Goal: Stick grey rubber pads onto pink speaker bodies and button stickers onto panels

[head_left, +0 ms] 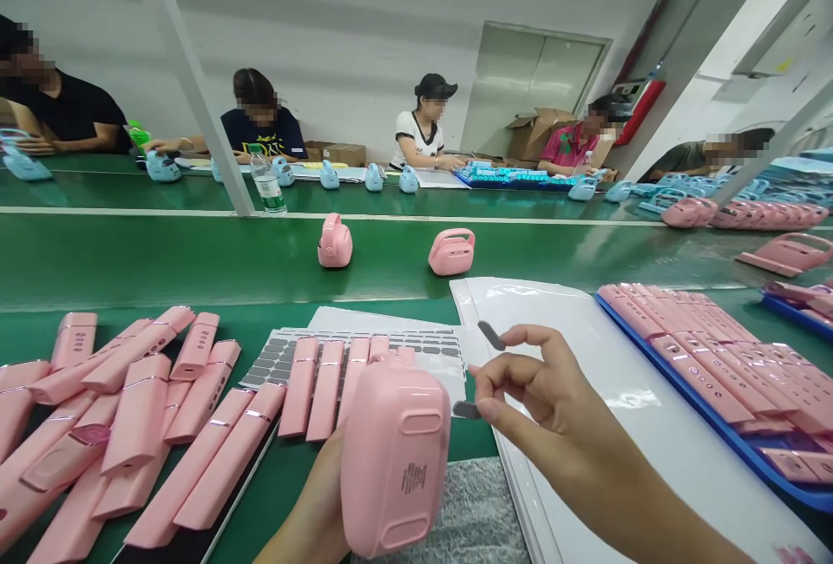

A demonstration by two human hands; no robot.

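Observation:
My left hand (325,503) grips a pink plastic device (394,455), bottom side towards me, with oval recesses and small printed text. My right hand (543,395) hovers just right of it, fingers curled. One small grey oval pad (490,335) sticks to the index fingertip and another grey pad (466,409) sits at the thumb tip. Behind the device lies a sheet of grey pads (429,347) with several pink strips (312,386) on it.
A heap of pink panels (123,425) lies on my left. A blue tray of pink panels (722,373) sits on my right by a white sheet (586,364). Two pink devices (335,243) stand on the green belt (162,256). Several people work across it.

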